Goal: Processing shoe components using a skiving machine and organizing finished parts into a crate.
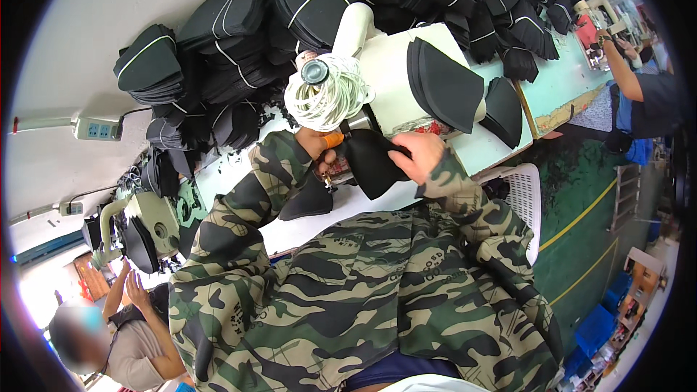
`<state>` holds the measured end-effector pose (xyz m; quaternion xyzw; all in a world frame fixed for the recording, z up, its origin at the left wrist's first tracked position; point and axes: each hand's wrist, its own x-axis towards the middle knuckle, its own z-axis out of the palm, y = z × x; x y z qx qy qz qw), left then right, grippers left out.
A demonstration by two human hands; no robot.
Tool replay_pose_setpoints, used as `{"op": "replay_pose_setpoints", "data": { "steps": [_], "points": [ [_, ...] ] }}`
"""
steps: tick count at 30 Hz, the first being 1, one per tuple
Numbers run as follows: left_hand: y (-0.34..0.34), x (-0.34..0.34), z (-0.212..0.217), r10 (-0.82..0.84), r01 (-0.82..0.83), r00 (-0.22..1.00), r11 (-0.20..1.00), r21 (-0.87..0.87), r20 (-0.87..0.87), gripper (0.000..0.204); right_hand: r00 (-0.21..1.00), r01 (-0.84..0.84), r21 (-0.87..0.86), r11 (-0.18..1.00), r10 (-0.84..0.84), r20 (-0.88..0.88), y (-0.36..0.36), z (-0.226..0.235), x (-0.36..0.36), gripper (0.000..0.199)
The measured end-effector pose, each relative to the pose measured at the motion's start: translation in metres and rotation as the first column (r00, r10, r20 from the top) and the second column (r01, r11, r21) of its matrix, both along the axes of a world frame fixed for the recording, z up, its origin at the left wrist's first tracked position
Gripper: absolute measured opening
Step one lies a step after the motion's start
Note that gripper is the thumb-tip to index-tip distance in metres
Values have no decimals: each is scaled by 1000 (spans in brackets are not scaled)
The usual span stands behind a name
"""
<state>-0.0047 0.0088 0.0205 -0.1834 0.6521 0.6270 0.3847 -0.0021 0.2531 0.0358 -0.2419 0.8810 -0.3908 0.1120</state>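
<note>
A black curved foam-like panel point(372, 167) lies under the head of a cream sewing machine point(396, 65). My right hand point(422, 157) pinches its right edge between thumb and fingers. At the panel's left edge is my left hand point(319, 151), its fingers curled and one wrapped in orange. A small brass-coloured metal piece shows just below those fingers; what they hold is hidden. Another black panel point(308, 199) sits on the white table point(290, 234) below my left hand. Black wedge-shaped panels point(444, 83) rest on top of the machine, and more point(502, 112) lie to its right.
A bundle of white cord point(327, 94) hangs at the machine's left end. Tied stacks of black panels point(225, 18) line the back. A white plastic basket point(528, 199) stands at my right. One person point(131, 334) sits at the left; another person's arm point(626, 69) reaches in at far right.
</note>
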Motion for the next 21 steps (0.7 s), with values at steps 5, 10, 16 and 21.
{"op": "replay_pose_setpoints", "data": {
  "steps": [5, 10, 16, 21],
  "points": [
    [-28, -4, -10, -86, 106, 972, 991, 83, -218, 30, 956, 95, 0, 995, -91, 279, 24, 21, 14, 15],
    [-75, 29, -50, -650, 267, 757, 409, -872, -73, 34, 708, 389, -307, 869, -495, -504, 44, 67, -12, 18],
    [-64, 60, -58, -793, 529, 577, 182, -829, 195, 43, 823, 294, 147, 944, -172, -542, 51, 18, -25, 24],
    [-58, 82, -70, -760, 195, 648, 235, -952, -55, 31, 724, 126, -345, 930, -323, -609, -43, 80, -10, 33]
  ]
}}
